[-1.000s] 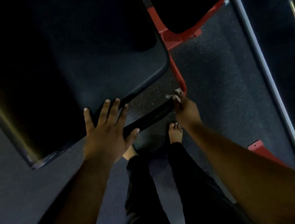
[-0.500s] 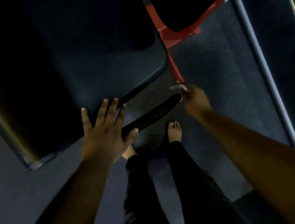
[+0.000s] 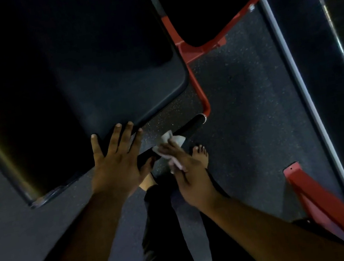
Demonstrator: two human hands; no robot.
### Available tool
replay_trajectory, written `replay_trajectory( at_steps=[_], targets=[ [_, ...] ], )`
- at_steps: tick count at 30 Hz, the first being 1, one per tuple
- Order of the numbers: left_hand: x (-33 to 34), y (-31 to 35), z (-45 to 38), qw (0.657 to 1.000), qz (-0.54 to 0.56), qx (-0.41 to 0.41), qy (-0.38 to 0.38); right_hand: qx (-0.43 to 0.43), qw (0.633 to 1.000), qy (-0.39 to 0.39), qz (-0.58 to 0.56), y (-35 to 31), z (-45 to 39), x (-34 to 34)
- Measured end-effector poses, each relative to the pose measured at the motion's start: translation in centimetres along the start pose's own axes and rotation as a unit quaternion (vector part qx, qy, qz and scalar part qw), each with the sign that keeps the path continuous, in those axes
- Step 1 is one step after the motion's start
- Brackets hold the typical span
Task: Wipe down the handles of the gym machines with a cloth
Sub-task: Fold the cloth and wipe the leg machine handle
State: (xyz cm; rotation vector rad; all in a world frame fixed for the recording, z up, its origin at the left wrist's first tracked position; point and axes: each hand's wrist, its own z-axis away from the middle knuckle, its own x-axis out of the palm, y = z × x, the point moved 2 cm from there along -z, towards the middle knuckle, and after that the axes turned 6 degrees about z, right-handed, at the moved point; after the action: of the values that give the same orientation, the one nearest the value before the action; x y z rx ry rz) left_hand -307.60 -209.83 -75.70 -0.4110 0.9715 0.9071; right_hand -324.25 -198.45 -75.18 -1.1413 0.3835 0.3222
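- My right grip [image 3: 187, 173] pinches a small white cloth [image 3: 172, 144], crumpled, pressing it onto the black handle [image 3: 190, 125] about midway along its length.
- My left grip [image 3: 115, 160] lies spread — fingers straight on the edge of the dark seat pad [image 3: 111, 72], thumb touching the handle's near end.
- The handle is a slim black bar, matte, with a pale ring at its far end where it meets the red frame [image 3: 199, 89].
- Open speckled floor [image 3: 242, 107] lies right of the handle; the pad's rounded corner sits close on the left.
- A grey rail [image 3: 294, 78] runs further right — beyond it, dark.
- My bare foot [image 3: 201, 155] stands just below the handle.
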Motion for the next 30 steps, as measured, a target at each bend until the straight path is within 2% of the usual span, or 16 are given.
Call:
replay_trajectory(
  at_steps=[2, 4, 6, 8, 11, 14, 16, 18, 19, 21, 25, 28, 30],
  targets=[
    [0.0, 0.0, 0.0, 1.0, 0.0, -0.001, 0.001, 0.118, 0.987, 0.092, -0.055, 2.1, -0.3, -1.7],
    [0.0, 0.0, -0.1, 1.0, 0.006, -0.004, 0.004, 0.257, 0.942, 0.184, -0.111, 4.8, -2.3, -3.6],
    [0.0, 0.1, -0.1, 1.0, 0.011, -0.005, 0.005, 0.345, 0.904, 0.202, -0.154, 7.3, -4.6, -4.0],
    [0.0, 0.1, -0.1, 1.0, 0.012, -0.006, 0.011, 0.383, 0.884, 0.187, -0.194, 9.1, -6.4, -2.6],
    [0.1, 0.1, -0.1, 1.0, 0.006, -0.005, 0.015, 0.389, 0.884, 0.192, -0.176, 11.3, -6.2, 1.1],
    [0.2, 0.1, 0.0, 1.0, -0.001, -0.005, 0.016, 0.342, 0.904, 0.208, -0.149, 3.1, -4.0, 1.7],
    [0.1, 0.1, -0.1, 1.0, 0.0, -0.003, 0.016, 0.322, 0.897, 0.222, -0.205, -1.2, -2.4, 1.6],
    [0.1, 0.1, 0.0, 1.0, 0.002, -0.003, 0.014, 0.305, 0.899, 0.196, -0.247, -2.3, -0.7, 1.5],
    [0.0, 0.1, 0.0, 1.0, 0.002, -0.003, 0.012, 0.291, 0.903, 0.182, -0.259, -2.4, 0.0, 1.2],
    [0.0, 0.1, 0.0, 1.0, 0.002, -0.001, 0.011, 0.252, 0.928, 0.183, -0.202, -2.2, 0.4, -0.6],
    [0.1, 0.1, 0.0, 1.0, -0.002, -0.005, 0.006, 0.278, 0.908, 0.255, -0.183, 2.5, -3.7, -5.6],
    [0.2, 0.1, 0.0, 1.0, -0.001, -0.008, 0.007, 0.296, 0.933, 0.161, -0.126, 5.5, -7.2, -5.1],
    [0.1, 0.1, 0.0, 1.0, 0.002, -0.007, 0.008, 0.296, 0.942, 0.129, -0.089, 6.5, -7.3, -2.8]
  ],
)
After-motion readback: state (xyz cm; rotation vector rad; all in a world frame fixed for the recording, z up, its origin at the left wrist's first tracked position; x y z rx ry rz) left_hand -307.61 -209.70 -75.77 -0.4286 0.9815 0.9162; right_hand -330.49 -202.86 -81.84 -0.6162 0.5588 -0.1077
